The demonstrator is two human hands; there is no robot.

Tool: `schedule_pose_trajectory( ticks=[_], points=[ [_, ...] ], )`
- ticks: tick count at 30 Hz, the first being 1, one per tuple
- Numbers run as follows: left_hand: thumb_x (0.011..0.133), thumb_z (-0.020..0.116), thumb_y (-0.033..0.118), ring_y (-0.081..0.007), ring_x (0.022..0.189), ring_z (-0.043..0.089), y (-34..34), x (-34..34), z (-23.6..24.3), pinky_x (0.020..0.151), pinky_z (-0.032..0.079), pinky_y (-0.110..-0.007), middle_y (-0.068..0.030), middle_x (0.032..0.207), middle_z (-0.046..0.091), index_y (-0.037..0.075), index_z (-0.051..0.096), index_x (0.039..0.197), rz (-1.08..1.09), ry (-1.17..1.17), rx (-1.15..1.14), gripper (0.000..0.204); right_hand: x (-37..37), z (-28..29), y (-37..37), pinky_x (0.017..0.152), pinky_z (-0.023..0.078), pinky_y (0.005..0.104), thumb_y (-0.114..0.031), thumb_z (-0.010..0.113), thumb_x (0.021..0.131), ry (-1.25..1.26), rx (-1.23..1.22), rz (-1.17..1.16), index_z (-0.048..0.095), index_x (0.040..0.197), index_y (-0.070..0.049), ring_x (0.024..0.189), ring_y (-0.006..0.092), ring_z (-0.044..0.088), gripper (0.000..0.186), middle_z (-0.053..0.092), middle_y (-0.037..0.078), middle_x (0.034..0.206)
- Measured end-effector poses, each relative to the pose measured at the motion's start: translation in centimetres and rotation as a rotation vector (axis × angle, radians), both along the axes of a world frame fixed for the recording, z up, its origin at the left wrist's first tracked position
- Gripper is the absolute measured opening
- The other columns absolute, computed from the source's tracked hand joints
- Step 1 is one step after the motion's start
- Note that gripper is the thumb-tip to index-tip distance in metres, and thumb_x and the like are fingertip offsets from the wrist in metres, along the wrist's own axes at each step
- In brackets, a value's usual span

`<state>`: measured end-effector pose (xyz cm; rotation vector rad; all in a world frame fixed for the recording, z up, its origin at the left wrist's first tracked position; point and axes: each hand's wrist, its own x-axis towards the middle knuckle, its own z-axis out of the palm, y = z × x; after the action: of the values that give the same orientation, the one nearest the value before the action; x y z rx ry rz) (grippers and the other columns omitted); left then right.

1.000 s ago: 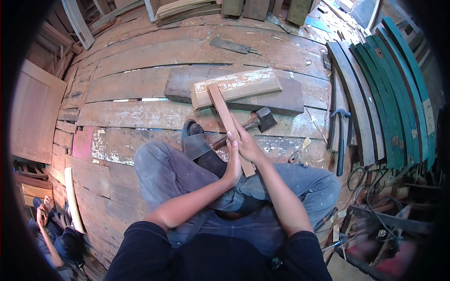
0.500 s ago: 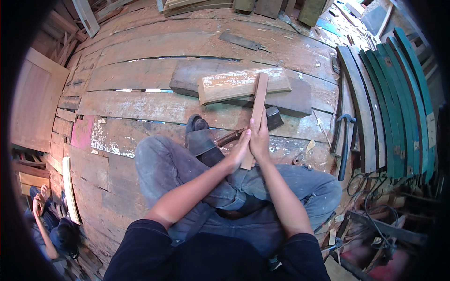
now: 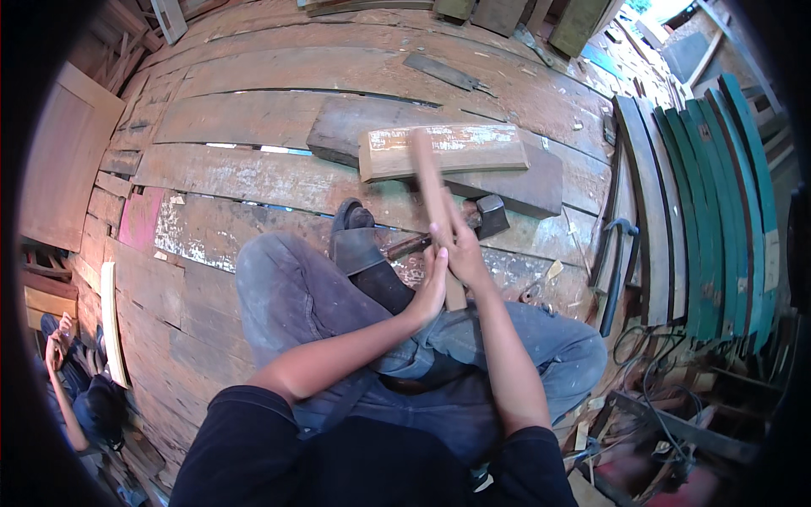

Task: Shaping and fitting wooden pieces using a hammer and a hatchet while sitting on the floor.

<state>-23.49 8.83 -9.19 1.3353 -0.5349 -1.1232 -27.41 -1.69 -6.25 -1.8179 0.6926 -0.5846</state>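
Observation:
Both my hands are closed round a flat tan wooden strip (image 3: pixel 426 173), which slants away from me and is blurred at its far end. My left hand (image 3: pixel 431 291) presses on its left side; my right hand (image 3: pixel 463 253) grips it from the right. The strip's far end overlaps a short board (image 3: pixel 481 152) with flaking white paint, which lies on a thicker dark beam (image 3: pixel 541 190); whether they touch is unclear. An axe (image 3: pixel 492 215) with a brown handle lies just beyond my hands, near my black footwear (image 3: pixel 359 253). I sit cross-legged.
A hammer (image 3: pixel 612 270) lies beside curved green planks (image 3: pixel 701 220) at right. Cables and scrap wood (image 3: pixel 693 422) fill the lower right. A wooden door panel (image 3: pixel 59 160) is at far left; below it another person (image 3: pixel 84 397) sits on the plank floor (image 3: pixel 211 194).
The strip's far end swung right by half a second ago and has now swung back left, with my hands still round it. The whole view has shifted slightly.

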Motion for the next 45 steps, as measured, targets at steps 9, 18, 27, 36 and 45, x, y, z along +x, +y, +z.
schedule_pose_trajectory(
  ticks=[9, 18, 27, 36, 45],
  points=[
    [0.097, 0.027, 0.063, -0.0294, 0.139, 0.03, -0.8, 0.8, 2.5, 0.105, 0.039, -0.047, -0.0173, 0.154, 0.017, 0.006, 0.005, 0.151, -0.151, 0.419, 0.013, 0.081, -0.7, 4.0, 0.1, 0.084, 0.049, 0.0463, -0.035, 0.064, 0.088, 0.312, -0.282, 0.025, 0.028, 0.149, -0.018, 0.104, 0.0421, 0.061, 0.073, 0.061, 0.026, 0.116],
    [0.102, 0.042, 0.03, -0.0183, 0.113, 0.048, -0.2, 2.3, 5.1, 0.099, 0.039, -0.034, -0.0106, 0.127, 0.038, 0.009, 0.043, 0.136, -0.065, -0.273, -0.314, 0.04, -3.3, 1.3, -1.0, 0.077, 0.05, 0.0474, -0.027, 0.053, 0.094, 0.586, -0.258, -0.501, 0.027, 0.149, -0.013, 0.094, 0.0425, 0.063, 0.063, 0.064, 0.024, 0.108],
    [0.096, 0.049, 0.016, -0.0187, 0.105, 0.049, 2.1, 5.3, 11.4, 0.092, 0.042, -0.032, -0.0103, 0.119, 0.044, 0.004, 0.05, 0.123, -0.032, -0.102, -0.603, 0.03, -1.9, -0.1, -0.5, 0.082, 0.049, 0.0414, -0.028, 0.051, 0.094, 0.523, -0.42, 0.077, 0.025, 0.15, -0.013, 0.102, 0.0344, 0.061, 0.063, 0.059, 0.022, 0.12],
    [0.094, 0.051, 0.015, -0.0181, 0.103, 0.051, 2.9, 5.8, 10.7, 0.092, 0.039, -0.03, -0.0091, 0.108, 0.051, 0.002, 0.054, 0.111, -0.083, -0.263, -0.629, 0.022, -0.1, -1.1, 1.4, 0.059, 0.048, 0.0377, -0.027, 0.05, 0.096, 0.582, -0.682, -0.037, 0.019, 0.153, -0.019, 0.071, 0.0339, 0.065, 0.065, 0.068, 0.015, 0.087],
    [0.091, 0.052, 0.009, -0.0187, 0.099, 0.053, 2.7, 5.0, 11.5, 0.089, 0.041, -0.03, -0.0082, 0.1, 0.054, 0.001, 0.056, 0.105, -0.098, -0.175, -0.643, 0.017, -1.6, -1.3, 0.7, 0.053, 0.044, 0.0411, -0.03, 0.054, 0.095, 0.642, -0.81, 0.05, 0.028, 0.149, -0.018, 0.055, 0.0324, 0.054, 0.061, 0.061, 0.017, 0.07]
  ],
)
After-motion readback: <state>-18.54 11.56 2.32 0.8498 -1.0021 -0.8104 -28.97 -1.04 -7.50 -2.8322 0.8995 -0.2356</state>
